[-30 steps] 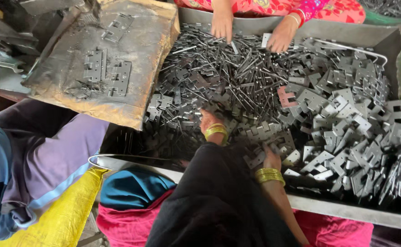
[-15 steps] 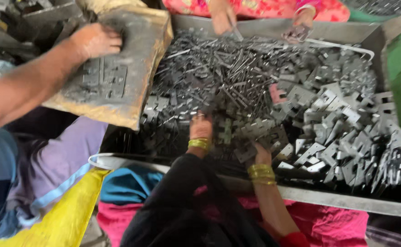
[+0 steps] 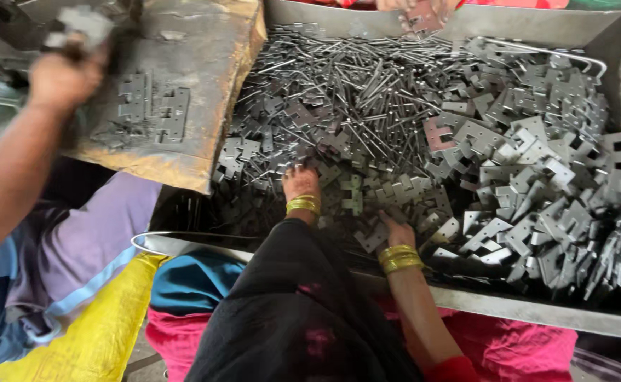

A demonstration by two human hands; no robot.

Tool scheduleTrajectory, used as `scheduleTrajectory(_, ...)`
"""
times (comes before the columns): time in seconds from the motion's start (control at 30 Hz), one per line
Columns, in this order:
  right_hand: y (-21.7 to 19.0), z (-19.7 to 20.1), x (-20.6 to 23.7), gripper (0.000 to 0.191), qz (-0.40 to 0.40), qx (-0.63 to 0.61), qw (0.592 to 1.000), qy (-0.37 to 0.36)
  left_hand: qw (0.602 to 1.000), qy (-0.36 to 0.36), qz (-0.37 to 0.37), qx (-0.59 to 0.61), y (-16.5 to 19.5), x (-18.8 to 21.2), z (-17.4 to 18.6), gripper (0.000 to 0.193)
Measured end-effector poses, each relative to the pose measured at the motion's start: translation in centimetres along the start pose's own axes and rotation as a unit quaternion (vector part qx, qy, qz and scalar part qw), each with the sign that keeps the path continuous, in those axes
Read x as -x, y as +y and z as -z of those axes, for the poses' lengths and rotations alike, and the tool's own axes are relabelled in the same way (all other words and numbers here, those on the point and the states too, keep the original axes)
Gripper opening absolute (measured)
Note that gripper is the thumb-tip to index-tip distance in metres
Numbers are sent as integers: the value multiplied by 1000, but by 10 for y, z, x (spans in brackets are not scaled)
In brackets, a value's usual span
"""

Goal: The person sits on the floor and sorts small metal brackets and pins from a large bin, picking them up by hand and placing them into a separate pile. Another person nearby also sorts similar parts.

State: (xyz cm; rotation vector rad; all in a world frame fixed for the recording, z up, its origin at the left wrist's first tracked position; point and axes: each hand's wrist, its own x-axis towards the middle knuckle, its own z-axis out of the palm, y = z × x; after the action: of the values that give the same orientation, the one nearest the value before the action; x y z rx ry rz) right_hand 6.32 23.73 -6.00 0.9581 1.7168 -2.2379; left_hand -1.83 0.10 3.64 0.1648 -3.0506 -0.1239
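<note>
Hinge plates fill the grey tray; left hand and right hand dig in, grips hidden.

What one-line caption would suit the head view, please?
Two bangled hands, left hand and right hand, dig into metal hinge plates filling a tray.

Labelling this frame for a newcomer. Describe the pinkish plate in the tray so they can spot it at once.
Start at the big metal tray heaped with grey parts. Right of the thin pins, where the flat notched plates begin, lies the pinkish plate, beyond the person's right hand. It alone is reddish-pink; every neighbour is bare grey metal.
</note>
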Motion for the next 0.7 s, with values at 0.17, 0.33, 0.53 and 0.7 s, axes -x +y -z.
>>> scheduleTrajectory(0.17,-5,-31,0,49,-66,-75,994,-42,972,16,96,213,-3,11,17,26)
scheduleTrajectory(0.33,-14,-59,16,67,-75,-88,992,-53,864,-115,130,472,13,63,22,40)
scheduleTrajectory(0.53,2,-84,30,85,82,167,982,11,892,11,6,451,10,87,-35,60)
scheduleTrajectory(0.7,-27,-46,20,60,209,358,906,-82,748,-219,36,625,-39,85,-37,39)
